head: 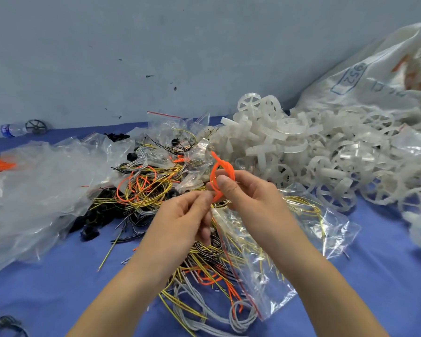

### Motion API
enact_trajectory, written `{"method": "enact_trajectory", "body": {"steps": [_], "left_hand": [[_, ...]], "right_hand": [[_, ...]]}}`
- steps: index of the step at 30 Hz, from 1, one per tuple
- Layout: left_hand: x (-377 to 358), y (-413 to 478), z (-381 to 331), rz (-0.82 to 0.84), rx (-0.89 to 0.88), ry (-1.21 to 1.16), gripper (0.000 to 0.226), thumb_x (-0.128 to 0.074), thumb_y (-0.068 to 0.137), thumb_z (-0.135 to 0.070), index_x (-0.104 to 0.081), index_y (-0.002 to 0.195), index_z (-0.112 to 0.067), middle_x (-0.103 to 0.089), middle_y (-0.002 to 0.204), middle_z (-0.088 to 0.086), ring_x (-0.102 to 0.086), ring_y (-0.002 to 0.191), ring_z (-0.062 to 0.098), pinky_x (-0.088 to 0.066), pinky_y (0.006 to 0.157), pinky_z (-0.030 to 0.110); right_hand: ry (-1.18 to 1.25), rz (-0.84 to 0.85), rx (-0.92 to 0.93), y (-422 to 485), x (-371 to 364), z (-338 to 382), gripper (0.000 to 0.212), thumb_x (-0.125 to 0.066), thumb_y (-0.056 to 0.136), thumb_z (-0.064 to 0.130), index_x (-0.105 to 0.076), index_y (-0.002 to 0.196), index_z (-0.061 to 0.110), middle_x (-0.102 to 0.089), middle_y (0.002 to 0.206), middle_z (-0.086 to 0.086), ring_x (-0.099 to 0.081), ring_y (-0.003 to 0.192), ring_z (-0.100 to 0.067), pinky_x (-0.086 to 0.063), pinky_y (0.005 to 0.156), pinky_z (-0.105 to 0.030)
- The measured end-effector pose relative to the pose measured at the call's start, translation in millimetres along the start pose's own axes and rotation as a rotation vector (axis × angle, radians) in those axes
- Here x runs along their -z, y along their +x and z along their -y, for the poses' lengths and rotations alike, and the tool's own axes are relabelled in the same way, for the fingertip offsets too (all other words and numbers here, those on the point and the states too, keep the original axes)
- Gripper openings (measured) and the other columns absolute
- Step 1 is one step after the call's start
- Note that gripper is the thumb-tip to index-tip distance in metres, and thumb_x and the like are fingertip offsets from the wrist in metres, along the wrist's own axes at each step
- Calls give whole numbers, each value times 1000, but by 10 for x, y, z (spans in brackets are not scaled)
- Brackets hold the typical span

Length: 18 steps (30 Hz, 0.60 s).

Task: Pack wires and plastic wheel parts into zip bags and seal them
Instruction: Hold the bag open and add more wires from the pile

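Observation:
Both hands meet above the middle of the blue table. My right hand pinches a coiled orange wire between thumb and fingers. My left hand pinches the wire's lower end and also holds the top of a clear zip bag that hangs below with yellow wires inside. A tangle of yellow, orange, grey and black wires lies under and left of the hands. White plastic wheel parts are heaped to the right.
Crumpled clear bags cover the left side. A large printed plastic sack spills wheels at the far right. A water bottle and a dark wheel lie by the grey wall. Small zip bags sit behind the wires.

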<state>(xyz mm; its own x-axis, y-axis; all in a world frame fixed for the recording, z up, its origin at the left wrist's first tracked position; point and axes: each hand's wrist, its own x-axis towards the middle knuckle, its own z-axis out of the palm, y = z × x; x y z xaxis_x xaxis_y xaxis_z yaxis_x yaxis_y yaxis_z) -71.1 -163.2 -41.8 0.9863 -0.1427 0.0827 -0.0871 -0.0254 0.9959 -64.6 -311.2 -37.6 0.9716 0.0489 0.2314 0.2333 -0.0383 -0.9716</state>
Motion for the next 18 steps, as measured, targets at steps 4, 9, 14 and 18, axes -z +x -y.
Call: {"method": "enact_trajectory", "body": {"steps": [4, 9, 14, 18], "left_hand": [[268, -78, 6, 21, 162, 41, 21, -55, 96, -19, -75, 96, -13, -51, 61, 1, -47, 47, 10, -46, 45, 22], [436, -267, -60, 190, 260, 230, 21, -57, 95, -19, -77, 91, -21, -56, 61, 2, -47, 44, 10, -45, 43, 24], [201, -344, -55, 301, 325, 287, 19, -53, 98, -12, -72, 99, -11, -60, 61, 1, -50, 40, 11, -46, 39, 24], [-24, -281, -63, 301, 267, 383, 20, -50, 100, -16, -68, 102, -9, -62, 69, 12, -50, 39, 15, -43, 38, 23]], "right_hand": [[-679, 56, -19, -189, 208, -113, 48, -54, 80, 73, -49, 119, 45, -57, 101, 23, -58, 87, 5, -48, 76, -26], [-1036, 192, -40, -402, 248, -297, 32, -53, 93, 49, -47, 123, 38, -52, 86, 19, -56, 87, -9, -49, 78, -34], [-768, -20, -26, -388, 257, -244, 10, -57, 94, 36, -63, 103, 34, -58, 69, 14, -54, 65, 2, -39, 59, -17], [-805, -116, 73, -402, 186, -209, 11, -57, 95, 35, -66, 100, 30, -58, 78, 17, -56, 74, -2, -39, 68, -22]]}}
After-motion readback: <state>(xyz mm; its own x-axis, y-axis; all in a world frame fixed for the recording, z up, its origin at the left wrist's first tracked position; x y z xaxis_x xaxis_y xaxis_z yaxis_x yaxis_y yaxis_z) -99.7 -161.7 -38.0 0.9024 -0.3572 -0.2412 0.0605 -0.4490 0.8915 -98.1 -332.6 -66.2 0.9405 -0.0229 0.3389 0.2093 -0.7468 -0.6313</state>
